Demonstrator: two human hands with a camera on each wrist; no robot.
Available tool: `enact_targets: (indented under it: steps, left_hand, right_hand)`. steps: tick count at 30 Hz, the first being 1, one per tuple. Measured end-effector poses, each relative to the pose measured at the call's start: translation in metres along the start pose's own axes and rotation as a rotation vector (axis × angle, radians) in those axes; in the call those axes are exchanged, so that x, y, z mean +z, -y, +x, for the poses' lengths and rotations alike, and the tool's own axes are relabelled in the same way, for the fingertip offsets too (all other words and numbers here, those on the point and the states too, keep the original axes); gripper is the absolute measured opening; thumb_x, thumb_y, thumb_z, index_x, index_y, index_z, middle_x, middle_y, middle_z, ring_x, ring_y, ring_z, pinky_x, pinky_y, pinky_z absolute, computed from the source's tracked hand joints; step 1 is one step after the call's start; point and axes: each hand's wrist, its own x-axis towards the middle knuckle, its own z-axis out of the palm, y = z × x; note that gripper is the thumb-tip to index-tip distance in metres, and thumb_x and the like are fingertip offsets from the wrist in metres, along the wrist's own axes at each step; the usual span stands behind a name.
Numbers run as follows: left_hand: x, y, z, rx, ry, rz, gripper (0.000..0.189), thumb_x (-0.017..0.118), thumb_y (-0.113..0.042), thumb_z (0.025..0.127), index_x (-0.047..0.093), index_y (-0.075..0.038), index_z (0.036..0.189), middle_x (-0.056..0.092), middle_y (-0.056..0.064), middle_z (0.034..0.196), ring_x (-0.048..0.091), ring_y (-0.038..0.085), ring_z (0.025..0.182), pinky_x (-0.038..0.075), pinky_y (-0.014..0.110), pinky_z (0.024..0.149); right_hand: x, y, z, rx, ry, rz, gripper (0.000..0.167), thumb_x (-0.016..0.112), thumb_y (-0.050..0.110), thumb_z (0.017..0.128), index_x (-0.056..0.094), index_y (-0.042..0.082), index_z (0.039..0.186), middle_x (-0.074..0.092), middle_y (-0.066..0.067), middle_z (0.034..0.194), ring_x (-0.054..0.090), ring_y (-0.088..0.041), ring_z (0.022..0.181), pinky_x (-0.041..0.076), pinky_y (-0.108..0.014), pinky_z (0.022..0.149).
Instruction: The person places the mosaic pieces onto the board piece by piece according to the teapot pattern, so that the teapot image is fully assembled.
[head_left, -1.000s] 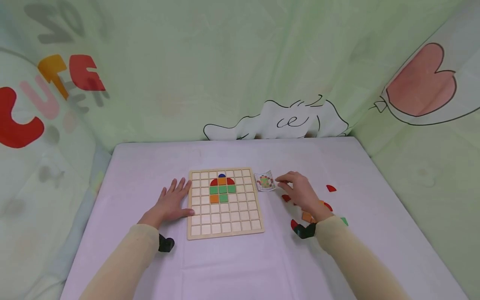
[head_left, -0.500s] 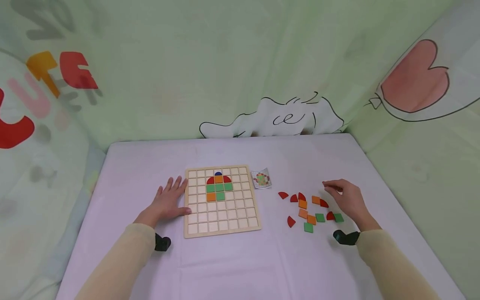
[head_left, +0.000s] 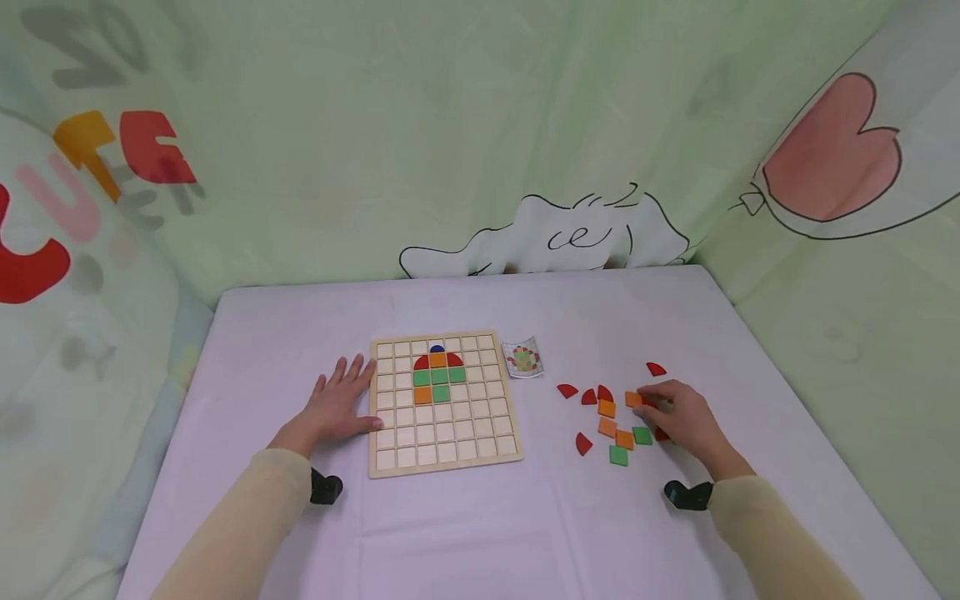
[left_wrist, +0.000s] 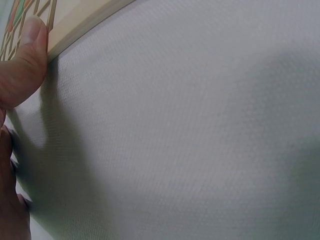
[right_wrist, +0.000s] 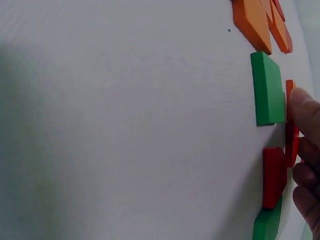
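A wooden grid board [head_left: 465, 451] lies on the cloth, with red, orange, green and blue tiles set in its upper middle cells. My left hand [head_left: 337, 406] rests spread along the board's left side; its thumb [left_wrist: 31, 55] lies over the wooden edge. Among loose tiles to the right, my right hand [head_left: 686, 421] pinches an orange square tile [head_left: 633, 399] between thumb and forefinger. In the right wrist view the thumb presses that orange tile [right_wrist: 289, 97], and the forefinger's tip is hidden. A red quarter-circle tile [right_wrist: 291, 142] lies right under the curled fingers.
A small pattern card [head_left: 522, 357] lies by the board's upper right corner. Around my right hand are several loose tiles, among them a green square [head_left: 618, 456], an orange square [head_left: 607, 427] and a red quarter circle [head_left: 656, 368]. Fabric walls stand behind the table.
My right hand has gone from beside the card to the far red quarter circle, then left that tile lying and come down to the orange square. My left hand has stayed at the board.
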Motion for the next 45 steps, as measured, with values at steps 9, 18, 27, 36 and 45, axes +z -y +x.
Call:
enact_targets:
  steps: [9, 18, 27, 36, 45]
  left_hand:
    - [-0.002, 0.000, -0.001, -0.004, -0.009, 0.012, 0.105, 0.076, -0.042, 0.089, 0.012, -0.006, 0.164, 0.003, 0.019, 0.172, -0.005, 0.044, 0.159, 0.001, 0.066, 0.126]
    - [-0.002, -0.002, -0.003, -0.002, -0.002, 0.004, 0.106, 0.077, -0.044, 0.088, 0.014, -0.005, 0.164, 0.004, 0.020, 0.172, -0.004, 0.045, 0.159, 0.001, 0.067, 0.125]
    - [-0.003, -0.004, -0.005, -0.008, -0.009, 0.000, 0.105, 0.078, -0.043, 0.088, 0.015, -0.005, 0.164, 0.005, 0.020, 0.172, -0.003, 0.045, 0.159, 0.001, 0.067, 0.126]
    - [0.001, 0.000, -0.002, 0.006, -0.016, -0.009, 0.105, 0.078, -0.042, 0.088, 0.015, -0.005, 0.164, 0.005, 0.020, 0.172, -0.003, 0.044, 0.159, 0.001, 0.067, 0.125]
    - [-0.001, -0.001, -0.002, 0.010, -0.013, -0.001, 0.105, 0.078, -0.042, 0.088, 0.015, -0.006, 0.164, 0.005, 0.020, 0.172, -0.003, 0.044, 0.159, 0.002, 0.067, 0.126]
  right_hand:
    - [0.002, -0.002, 0.002, -0.033, -0.035, -0.047, 0.034, 0.075, 0.014, 0.093, 0.070, -0.004, 0.121, 0.065, -0.026, 0.117, 0.056, -0.042, 0.108, 0.054, -0.059, 0.094]
    - [0.001, 0.000, 0.000, -0.008, -0.029, -0.017, 0.036, 0.073, 0.017, 0.095, 0.068, -0.004, 0.123, 0.064, -0.027, 0.120, 0.056, -0.044, 0.112, 0.054, -0.060, 0.096]
    - [0.002, 0.020, 0.005, -0.001, -0.039, 0.021, 0.037, 0.072, 0.021, 0.096, 0.068, 0.000, 0.126, 0.064, -0.025, 0.124, 0.055, -0.041, 0.113, 0.060, -0.052, 0.089]
    - [0.015, 0.060, 0.019, -0.107, -0.024, 0.055, 0.031, 0.073, 0.017, 0.095, 0.072, 0.001, 0.122, 0.068, -0.019, 0.119, 0.060, -0.039, 0.113, 0.060, -0.051, 0.090]
    - [0.034, 0.105, 0.034, -0.174, 0.001, 0.051, 0.030, 0.076, 0.018, 0.093, 0.075, 0.007, 0.120, 0.068, -0.014, 0.119, 0.058, -0.036, 0.118, 0.060, -0.049, 0.092]
